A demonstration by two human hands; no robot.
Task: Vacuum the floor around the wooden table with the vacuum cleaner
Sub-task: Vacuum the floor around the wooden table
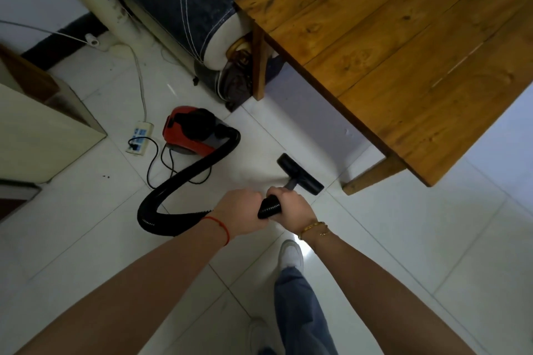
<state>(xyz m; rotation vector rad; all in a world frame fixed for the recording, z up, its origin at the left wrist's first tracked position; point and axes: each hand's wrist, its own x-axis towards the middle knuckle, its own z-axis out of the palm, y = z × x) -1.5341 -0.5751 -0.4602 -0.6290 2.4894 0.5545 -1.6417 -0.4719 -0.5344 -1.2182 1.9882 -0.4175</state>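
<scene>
Now both hands, left (pixel 240 210) and right (pixel 291 206), grip the hose (pixel 184 179); nozzle (pixel 300 173) seemingly touching floor (pixel 403 239).

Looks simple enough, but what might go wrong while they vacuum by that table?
The black hose loops behind both hands and could tug the red vacuum body over. Its cord lies loose near the power strip, so it might snag. The nozzle could knock the table leg.

White tiled floor (pixel 403 253) under red vacuum cleaner (pixel 189 135), power strip (pixel 140 138), wooden table (pixel 403 37).
</scene>
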